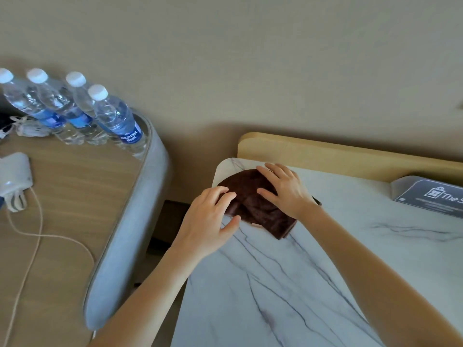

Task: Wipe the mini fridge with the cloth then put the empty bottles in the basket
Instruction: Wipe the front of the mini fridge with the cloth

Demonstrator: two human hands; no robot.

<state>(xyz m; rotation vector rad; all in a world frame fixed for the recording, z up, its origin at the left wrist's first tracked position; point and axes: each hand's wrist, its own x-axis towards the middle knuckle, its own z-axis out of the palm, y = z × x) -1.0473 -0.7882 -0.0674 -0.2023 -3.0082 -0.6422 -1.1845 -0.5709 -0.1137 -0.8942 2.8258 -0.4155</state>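
Note:
A folded dark brown cloth lies near the far left corner of a white marble-patterned top. My right hand rests flat on the cloth's far right part, fingers spread. My left hand touches the cloth's left edge with curled fingertips, thumb on the marble. Several clear water bottles with white caps and blue labels stand on the wooden desk to the left. No fridge door or basket shows.
A white charger with a cable lies on the desk, which has a grey padded rim. A grey sign holder sits at the marble top's far right, against a wooden back rail. A dark gap separates both surfaces.

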